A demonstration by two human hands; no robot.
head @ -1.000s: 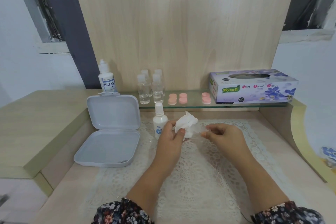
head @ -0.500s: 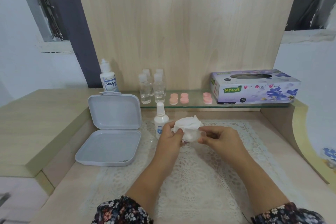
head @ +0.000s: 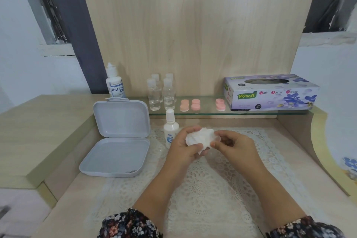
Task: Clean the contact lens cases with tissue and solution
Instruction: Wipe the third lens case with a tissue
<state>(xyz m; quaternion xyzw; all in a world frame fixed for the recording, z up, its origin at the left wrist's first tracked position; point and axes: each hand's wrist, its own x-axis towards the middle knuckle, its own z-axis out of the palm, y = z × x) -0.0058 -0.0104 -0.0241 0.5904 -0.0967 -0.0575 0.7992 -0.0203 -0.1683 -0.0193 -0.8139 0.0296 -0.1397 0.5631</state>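
My left hand (head: 183,148) grips a crumpled white tissue (head: 201,138) above the lace mat. My right hand (head: 234,144) pinches a small clear lens case part (head: 218,138) and holds it against the tissue; most of that part is hidden by fingers and tissue. A small white spray bottle (head: 170,127) stands just left of my hands. On the glass shelf (head: 204,112) behind lie several pink lens case caps (head: 190,104), with another pink pair (head: 220,104) further right.
An open grey plastic box (head: 117,141) lies at the left. A Dream Eye solution bottle (head: 115,83), several clear small bottles (head: 162,92) and a purple tissue box (head: 270,92) stand along the back. A white lace mat (head: 202,189) covers the desk.
My hands came together: the right hand brought the clear case part up against the tissue, and the left hand turned the tissue round it.
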